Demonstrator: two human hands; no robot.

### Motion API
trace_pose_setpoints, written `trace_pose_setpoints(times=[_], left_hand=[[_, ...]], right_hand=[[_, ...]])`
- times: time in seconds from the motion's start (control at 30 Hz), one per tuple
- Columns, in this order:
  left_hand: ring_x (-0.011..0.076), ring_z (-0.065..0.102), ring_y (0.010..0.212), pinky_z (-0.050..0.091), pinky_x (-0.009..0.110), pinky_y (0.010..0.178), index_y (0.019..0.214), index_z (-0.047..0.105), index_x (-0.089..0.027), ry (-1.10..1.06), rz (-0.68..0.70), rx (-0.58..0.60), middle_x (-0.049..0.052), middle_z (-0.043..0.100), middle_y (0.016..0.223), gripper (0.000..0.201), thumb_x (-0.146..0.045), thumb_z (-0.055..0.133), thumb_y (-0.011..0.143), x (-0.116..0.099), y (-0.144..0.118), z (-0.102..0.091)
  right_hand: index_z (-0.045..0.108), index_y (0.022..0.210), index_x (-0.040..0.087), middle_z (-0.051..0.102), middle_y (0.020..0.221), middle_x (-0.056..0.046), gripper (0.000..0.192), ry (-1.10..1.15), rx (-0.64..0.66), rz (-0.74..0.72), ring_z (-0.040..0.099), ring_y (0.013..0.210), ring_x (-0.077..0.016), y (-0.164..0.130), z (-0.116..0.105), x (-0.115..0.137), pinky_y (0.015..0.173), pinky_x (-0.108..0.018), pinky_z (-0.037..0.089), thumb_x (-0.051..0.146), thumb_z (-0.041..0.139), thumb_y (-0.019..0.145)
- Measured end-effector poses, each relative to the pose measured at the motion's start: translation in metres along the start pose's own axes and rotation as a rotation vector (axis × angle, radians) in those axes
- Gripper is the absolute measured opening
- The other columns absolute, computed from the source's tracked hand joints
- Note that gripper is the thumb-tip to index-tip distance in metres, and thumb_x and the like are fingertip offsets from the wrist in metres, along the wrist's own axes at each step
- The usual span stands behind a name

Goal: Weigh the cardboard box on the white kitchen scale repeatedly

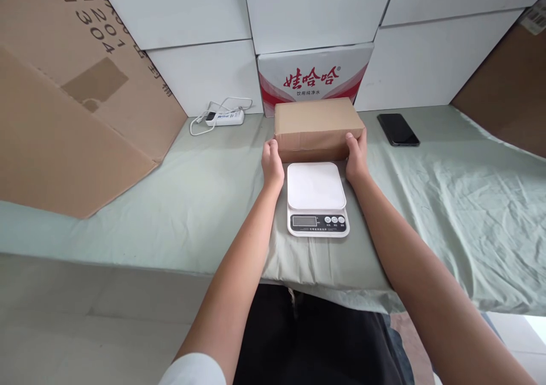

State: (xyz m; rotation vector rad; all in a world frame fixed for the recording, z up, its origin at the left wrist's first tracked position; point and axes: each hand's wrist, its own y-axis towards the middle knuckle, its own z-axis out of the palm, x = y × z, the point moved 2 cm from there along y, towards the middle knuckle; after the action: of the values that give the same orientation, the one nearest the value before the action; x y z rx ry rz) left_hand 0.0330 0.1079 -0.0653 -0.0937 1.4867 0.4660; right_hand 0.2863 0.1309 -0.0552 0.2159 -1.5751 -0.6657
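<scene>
Centrally, upper middle of frame: one plain brown cardboard box (pixel 316 124), oblong, taped shut, lying flat on the surface (pixel 179 203), which is covered by a pale green cloth with creases at right.

Left hand (pixel 272 164): pressed against the box's left end, fingers curled around the near corner; closed on the box.

Right hand (pixel 356 157): pressed against the box's right end, thumb on the front face, fingers wrapped round the end; likewise closed on the box. Both forearms run up from the lower edge of frame, bare, with a white sleeve edge at lower left.

Kitchen scale (pixel 316 198): white, square weighing plate, small display and three round buttons on its near edge; sits just below the box in frame, between the two wrists. Whether the box's near edge touches the scale cannot be told.

Carton (pixel 314 77): white with red lettering and red bands, directly behind the box, among stacked plain white cartons (pixel 200 9) filling the top of frame.

Phone (pixel 398 129): black, face up, right of the box, apart from it.

Power strip (pixel 224 118): white, with looped cable, left of the box near the back.

Large flattened cardboard (pixel 72 100): brown, leaning at upper left.
</scene>
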Motion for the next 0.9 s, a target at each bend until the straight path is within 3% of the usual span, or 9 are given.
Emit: trace_pose_setpoints(times=[0.37,0.63,0.9], left_hand=[[0.0307,0.074,0.128,0.056,0.042,0.111,0.118,0.067,-0.024,-0.066,-0.068,-0.050,0.012,0.080,0.130,0.052,-0.072,0.049,0.110,-0.026,-0.015,0.003],[0.0305,0.067,0.148,0.052,0.045,0.126,0.135,0.066,-0.024,-0.106,-0.030,-0.080,0.014,0.074,0.150,0.053,-0.068,0.052,0.109,-0.016,-0.010,0.000],[0.0297,0.068,0.149,0.052,0.045,0.127,0.139,0.066,-0.023,-0.096,-0.048,-0.076,0.014,0.074,0.151,0.055,-0.067,0.050,0.110,-0.013,-0.008,0.000]], right_hand=[[0.065,0.143,0.031,0.074,0.153,-0.010,0.081,0.052,0.017,0.070,0.061,0.158,-0.0382,0.000,-0.001,0.007,0.142,-0.063,0.040,0.085,0.066,0.084],[0.057,0.154,0.029,0.059,0.172,-0.012,0.094,0.037,-0.029,0.081,0.048,0.169,-0.0384,0.002,-0.007,-0.004,0.146,-0.064,0.034,0.087,0.066,0.082],[0.064,0.141,0.030,0.069,0.157,-0.011,0.082,0.053,-0.025,0.078,0.056,0.161,-0.0385,0.002,-0.007,-0.001,0.143,-0.066,0.036,0.085,0.068,0.080]])
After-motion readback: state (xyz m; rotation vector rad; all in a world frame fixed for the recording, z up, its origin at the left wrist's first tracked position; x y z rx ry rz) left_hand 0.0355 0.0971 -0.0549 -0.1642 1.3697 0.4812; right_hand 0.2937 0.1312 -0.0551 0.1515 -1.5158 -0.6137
